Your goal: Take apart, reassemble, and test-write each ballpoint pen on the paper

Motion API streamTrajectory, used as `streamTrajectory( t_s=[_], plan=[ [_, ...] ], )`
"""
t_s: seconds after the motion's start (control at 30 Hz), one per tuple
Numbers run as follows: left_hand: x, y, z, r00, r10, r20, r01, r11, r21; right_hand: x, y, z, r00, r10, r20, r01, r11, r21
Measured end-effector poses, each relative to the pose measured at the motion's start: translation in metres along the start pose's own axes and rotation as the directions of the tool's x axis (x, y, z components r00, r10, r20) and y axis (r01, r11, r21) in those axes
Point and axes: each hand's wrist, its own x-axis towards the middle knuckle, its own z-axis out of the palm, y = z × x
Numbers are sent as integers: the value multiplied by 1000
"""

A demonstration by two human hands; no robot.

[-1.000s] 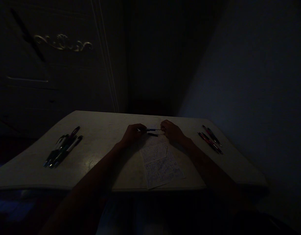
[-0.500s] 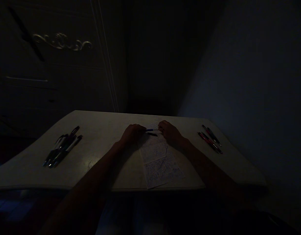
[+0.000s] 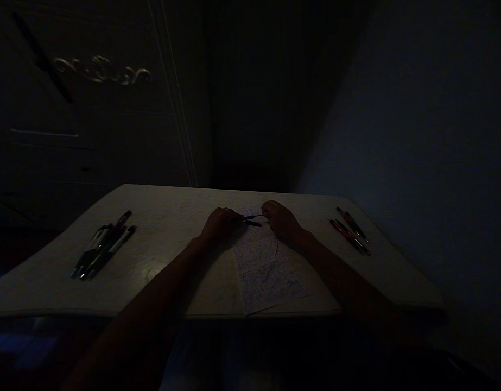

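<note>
In the dim head view, my left hand is closed on the thicker end of a blue pen. My right hand pinches the thin, dark end that runs out of it, perhaps a refill. Just below lies a short black pen piece. Under both hands are sheets of paper, overlapping and covered in scribbles. Fingertips of both hands are partly lost in the dark.
Several pens lie in a pile on the left of the pale table. More red and black pens rest at the right. A cabinet stands behind on the left, and a wall rises on the right.
My right hand has shifted very slightly to the left. Both hands keep their hold on the pen, and the other pens and papers stay in place.
</note>
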Motion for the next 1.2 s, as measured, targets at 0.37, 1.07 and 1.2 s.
streamTrajectory(
  t_s=[0.37,1.07,1.2],
  plan=[
    [1,-4,2,997,-64,-39,63,998,-27,0,3,11,999,13,40,-12,999,-33],
    [-1,0,1,963,-256,-88,205,902,-380,5,2,-11,977,17,-211,47,953,298],
    [0,-3,3,951,-293,-96,232,885,-402,7,5,-12,946,173,-274,-40,901,432]
  ],
)
